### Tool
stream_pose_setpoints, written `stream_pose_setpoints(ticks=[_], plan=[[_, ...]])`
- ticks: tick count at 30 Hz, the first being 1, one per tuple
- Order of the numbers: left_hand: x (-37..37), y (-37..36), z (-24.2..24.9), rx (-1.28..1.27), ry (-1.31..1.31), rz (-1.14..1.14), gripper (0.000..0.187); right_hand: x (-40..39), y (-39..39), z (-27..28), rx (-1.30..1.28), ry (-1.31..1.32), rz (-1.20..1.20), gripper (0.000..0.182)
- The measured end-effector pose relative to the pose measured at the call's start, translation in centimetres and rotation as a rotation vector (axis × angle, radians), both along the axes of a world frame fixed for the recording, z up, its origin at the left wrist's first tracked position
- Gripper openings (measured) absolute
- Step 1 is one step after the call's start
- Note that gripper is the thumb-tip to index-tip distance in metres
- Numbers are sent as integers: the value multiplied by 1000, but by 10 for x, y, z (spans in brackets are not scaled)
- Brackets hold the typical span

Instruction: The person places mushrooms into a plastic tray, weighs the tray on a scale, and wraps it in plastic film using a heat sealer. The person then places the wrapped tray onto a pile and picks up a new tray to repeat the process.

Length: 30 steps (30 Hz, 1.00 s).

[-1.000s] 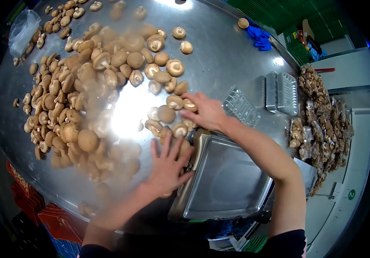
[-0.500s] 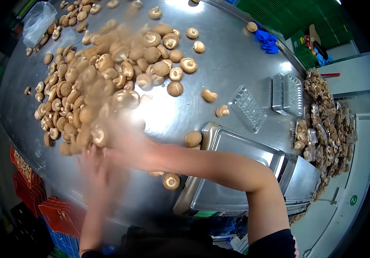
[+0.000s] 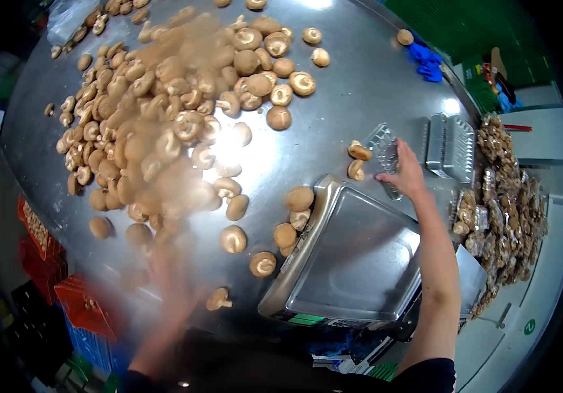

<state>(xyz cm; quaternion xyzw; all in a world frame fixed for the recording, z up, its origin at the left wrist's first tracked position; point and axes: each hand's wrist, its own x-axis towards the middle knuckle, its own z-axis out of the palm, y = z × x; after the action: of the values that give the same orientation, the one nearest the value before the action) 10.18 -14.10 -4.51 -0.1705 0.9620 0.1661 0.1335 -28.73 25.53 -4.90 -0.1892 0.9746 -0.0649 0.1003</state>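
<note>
Your right hand (image 3: 404,175) has its fingers closed on one clear tray (image 3: 385,154), just past the scale (image 3: 353,259). Two mushrooms (image 3: 358,152) sit beside it. Your left hand (image 3: 173,285) is a blur; can't tell its grip. Two more trays (image 3: 450,145) lie beyond.

Both arms are bare from the hands up to dark short sleeves at the bottom edge of the view. The right hand (image 3: 404,175) wears no glove or ring. The left hand (image 3: 175,278) is too blurred to show detail.
</note>
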Motion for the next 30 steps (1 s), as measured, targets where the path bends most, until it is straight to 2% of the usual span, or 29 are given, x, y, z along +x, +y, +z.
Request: stream_pose_setpoints(ticks=[3, 6, 10, 13, 15, 17, 20, 23, 25, 26, 27, 28, 29, 30], plan=[[-11, -13, -28, -153, 188, -116, 67, -1, -10, 8, -11, 0, -23, 104], [-25, -22, -32, -230, 294, -132, 57, 2, -9, 6, -26, 49, -21, 104], [-17, -20, -12, -111, 422, -97, 47, 11, -19, 20, 17, 94, -8, 101], [28, -20, 16, 189, 279, -374, 47, 15, -19, 30, 17, 183, 84, 99], [50, -20, 28, 277, 156, -420, 48, 11, -7, 39, -11, 305, 166, 98], [59, -12, 49, 298, 73, -395, 44, 15, -11, 66, -141, 374, 15, 96], [85, -9, 15, 331, 98, -443, 42, 43, -37, 113, -315, 452, -121, 100], [75, -14, 9, 587, 207, -155, 44, 101, -70, 154, -668, 167, -58, 108], [54, -28, 10, 453, 371, -80, 49, 153, -91, 162, -853, -206, 15, 113], [34, -33, 18, 230, 505, -108, 54, 176, -94, 150, -881, -420, 48, 112], [17, -35, 37, 160, 548, -37, 59, 205, -107, 139, -938, -617, 101, 105], [7, -34, 57, 87, 589, 35, 65, 226, -121, 137, -710, -802, 181, 93], [6, -31, 63, 277, 629, 84, 70, 250, -136, 117, -789, -1048, 203, 79], [7, -30, 69, 469, 663, 129, 76, 267, -156, 113, -851, -1370, 156, 76]])
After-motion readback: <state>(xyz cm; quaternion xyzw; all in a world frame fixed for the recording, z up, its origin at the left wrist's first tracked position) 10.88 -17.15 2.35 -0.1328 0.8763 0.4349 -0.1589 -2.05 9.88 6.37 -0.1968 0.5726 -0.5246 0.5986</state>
